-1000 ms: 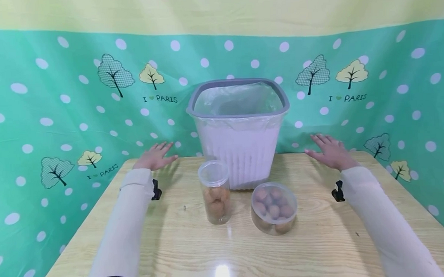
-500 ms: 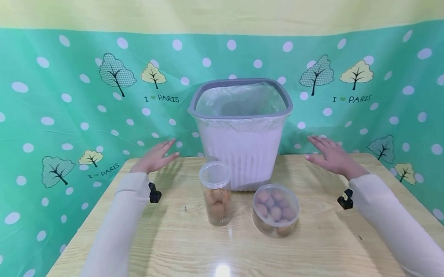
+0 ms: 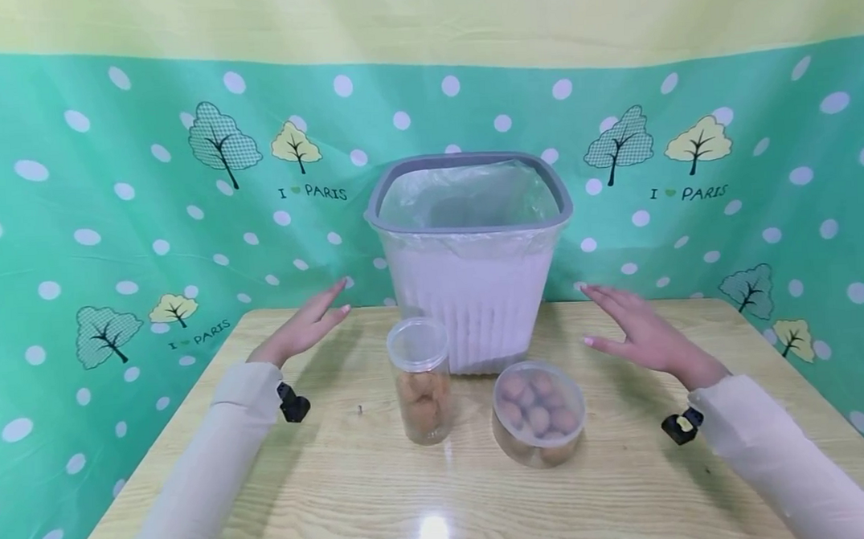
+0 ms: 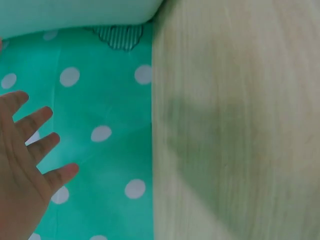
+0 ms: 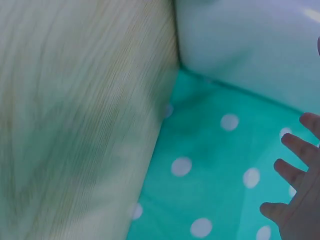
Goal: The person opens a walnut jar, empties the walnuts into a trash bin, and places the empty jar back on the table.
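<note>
My left hand hovers over the table left of the bin, its fingers straight and holding nothing. On the other side my right hand is also raised, fingers extended, thumb apart, touching nothing. Between them stands a pale waste bin with a grey rim and a clear plastic liner. In front of it is a tall clear jar with brown lumpy pieces inside. To its right sits a low round clear tub holding several brown round items, perhaps walnuts; their kind is unclear.
The wooden table ends at a green polka-dot curtain behind and at both sides. Small dark specks lie on the tabletop. A camera is strapped at each wrist.
Both hands have drawn slightly back toward me and turned more edge-on, with the right hand lower. The bin, jar and tub stand where they were.
</note>
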{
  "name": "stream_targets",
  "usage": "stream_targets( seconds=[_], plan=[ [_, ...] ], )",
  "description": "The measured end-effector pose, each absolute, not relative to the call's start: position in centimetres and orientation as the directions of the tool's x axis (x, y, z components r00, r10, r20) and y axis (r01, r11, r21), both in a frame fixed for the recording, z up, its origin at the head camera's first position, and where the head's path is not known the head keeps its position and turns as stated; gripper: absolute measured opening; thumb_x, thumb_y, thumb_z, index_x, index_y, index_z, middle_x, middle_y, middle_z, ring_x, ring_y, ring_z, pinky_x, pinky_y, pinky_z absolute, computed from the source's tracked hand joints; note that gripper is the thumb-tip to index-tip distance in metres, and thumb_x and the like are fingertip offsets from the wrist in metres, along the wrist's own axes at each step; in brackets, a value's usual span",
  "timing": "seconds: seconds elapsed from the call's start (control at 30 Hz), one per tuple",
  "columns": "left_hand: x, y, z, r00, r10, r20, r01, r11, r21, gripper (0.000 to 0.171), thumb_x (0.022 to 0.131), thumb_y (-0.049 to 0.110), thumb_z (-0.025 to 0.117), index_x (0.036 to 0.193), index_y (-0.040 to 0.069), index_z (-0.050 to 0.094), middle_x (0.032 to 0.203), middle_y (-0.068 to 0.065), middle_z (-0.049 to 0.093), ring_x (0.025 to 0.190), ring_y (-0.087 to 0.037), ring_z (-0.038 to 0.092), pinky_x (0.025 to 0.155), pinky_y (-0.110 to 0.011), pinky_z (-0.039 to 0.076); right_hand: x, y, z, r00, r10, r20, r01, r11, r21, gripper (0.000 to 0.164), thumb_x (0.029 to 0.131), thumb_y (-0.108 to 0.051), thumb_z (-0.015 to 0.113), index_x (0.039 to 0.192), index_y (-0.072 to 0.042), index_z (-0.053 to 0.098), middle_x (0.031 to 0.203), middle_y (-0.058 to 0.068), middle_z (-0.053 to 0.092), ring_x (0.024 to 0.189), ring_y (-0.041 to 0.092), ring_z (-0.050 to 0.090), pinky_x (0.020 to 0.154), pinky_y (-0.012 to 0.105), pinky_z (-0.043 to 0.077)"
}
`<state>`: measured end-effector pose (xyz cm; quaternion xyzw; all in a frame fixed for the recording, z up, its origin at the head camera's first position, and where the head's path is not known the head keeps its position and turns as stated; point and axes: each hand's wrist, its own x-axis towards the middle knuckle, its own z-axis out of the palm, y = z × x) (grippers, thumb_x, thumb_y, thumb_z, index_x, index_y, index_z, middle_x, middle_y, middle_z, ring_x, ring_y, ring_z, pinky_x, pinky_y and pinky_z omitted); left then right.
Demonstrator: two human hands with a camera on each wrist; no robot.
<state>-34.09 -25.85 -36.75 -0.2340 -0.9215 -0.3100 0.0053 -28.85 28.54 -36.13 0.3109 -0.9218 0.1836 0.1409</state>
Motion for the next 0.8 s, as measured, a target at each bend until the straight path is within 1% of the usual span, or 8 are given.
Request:
stream_targets(
  seconds=[0.13, 0.2, 0.37, 0.5, 0.57, 0.67, 0.73, 0.8],
  plan=[
    [-32.5, -25.9, -37.1, -0.892, 0.426, 0.152, 0.416, 0.642, 0.645, 0.061, 0.102, 0.039, 0.033, 0.153, 0.017, 0.007, 0.158, -0.009, 0.009, 0.144, -0.033, 0.006, 0.113, -0.057, 0.008, -27.9, 27.3, -35.8, -0.745, -0.533, 0.402, -0.652, 0.709, -0.268, 0.081, 0.083, -0.032, 0.070, 0.150, -0.017, 0.025, 0.149, 0.015, 0.033, 0.134, 0.042, 0.030, 0.104, 0.063, 0.023],
    [-31.0, -25.4, -36.5, -0.897, 0.420, 0.141, 0.394, 0.611, 0.687, 0.059, 0.103, 0.035, 0.033, 0.152, 0.015, 0.007, 0.157, -0.012, 0.011, 0.143, -0.034, 0.007, 0.113, -0.057, 0.009, -27.4, 26.8, -35.6, -0.743, -0.533, 0.404, -0.657, 0.697, -0.289, 0.082, 0.083, -0.031, 0.070, 0.150, -0.018, 0.025, 0.151, 0.013, 0.031, 0.134, 0.041, 0.029, 0.103, 0.064, 0.024],
    [-28.3, -23.9, -35.7, -0.901, 0.409, 0.147, 0.370, 0.543, 0.754, 0.055, 0.104, 0.027, 0.030, 0.151, 0.004, 0.013, 0.154, -0.020, 0.019, 0.141, -0.039, 0.013, 0.111, -0.060, 0.014, -26.1, 25.5, -35.0, -0.725, -0.540, 0.428, -0.681, 0.657, -0.325, 0.080, 0.083, -0.027, 0.071, 0.149, -0.014, 0.028, 0.151, 0.013, 0.030, 0.135, 0.041, 0.027, 0.102, 0.065, 0.025],
    [-28.7, -23.6, -37.9, -0.884, 0.428, 0.187, 0.398, 0.480, 0.782, 0.051, 0.104, 0.024, 0.029, 0.151, 0.008, 0.017, 0.153, -0.016, 0.025, 0.141, -0.037, 0.016, 0.109, -0.061, 0.016, -25.0, 24.9, -34.7, -0.702, -0.549, 0.454, -0.706, 0.621, -0.341, 0.078, 0.083, -0.022, 0.071, 0.149, -0.014, 0.029, 0.150, 0.014, 0.033, 0.135, 0.039, 0.028, 0.105, 0.062, 0.023],
    [-28.7, -23.3, -38.7, -0.875, 0.442, 0.197, 0.403, 0.439, 0.803, 0.050, 0.104, 0.027, 0.028, 0.151, 0.012, 0.018, 0.153, -0.013, 0.028, 0.142, -0.034, 0.017, 0.109, -0.060, 0.017, -24.5, 24.6, -34.7, -0.699, -0.545, 0.463, -0.711, 0.602, -0.363, 0.078, 0.083, -0.020, 0.071, 0.148, -0.014, 0.029, 0.150, 0.013, 0.033, 0.136, 0.037, 0.028, 0.105, 0.062, 0.023],
    [-28.0, -22.8, -39.3, -0.861, 0.465, 0.204, 0.403, 0.383, 0.831, 0.051, 0.104, 0.030, 0.028, 0.151, 0.012, 0.019, 0.151, -0.009, 0.032, 0.142, -0.032, 0.017, 0.109, -0.062, 0.015, -23.7, 24.1, -34.8, -0.701, -0.532, 0.476, -0.711, 0.580, -0.399, 0.079, 0.081, -0.016, 0.072, 0.148, -0.013, 0.030, 0.150, 0.013, 0.032, 0.137, 0.035, 0.027, 0.103, 0.062, 0.026],
    [-27.4, -22.7, -39.7, -0.849, 0.482, 0.218, 0.413, 0.347, 0.842, 0.050, 0.104, 0.027, 0.027, 0.151, 0.011, 0.019, 0.151, -0.010, 0.033, 0.141, -0.034, 0.018, 0.108, -0.063, 0.012, -23.3, 23.5, -34.9, -0.700, -0.527, 0.482, -0.712, 0.564, -0.417, 0.080, 0.081, -0.015, 0.073, 0.148, -0.013, 0.029, 0.150, 0.011, 0.032, 0.137, 0.033, 0.027, 0.105, 0.057, 0.026],
    [-26.7, -22.6, -40.1, -0.833, 0.499, 0.240, 0.427, 0.305, 0.851, 0.049, 0.104, 0.023, 0.028, 0.151, 0.010, 0.020, 0.150, -0.013, 0.034, 0.140, -0.036, 0.020, 0.108, -0.064, 0.012, -22.9, 22.7, -34.9, -0.696, -0.526, 0.489, -0.717, 0.546, -0.434, 0.082, 0.079, -0.013, 0.073, 0.148, -0.013, 0.029, 0.150, 0.009, 0.032, 0.137, 0.031, 0.028, 0.109, 0.045, 0.025]
  ],
)
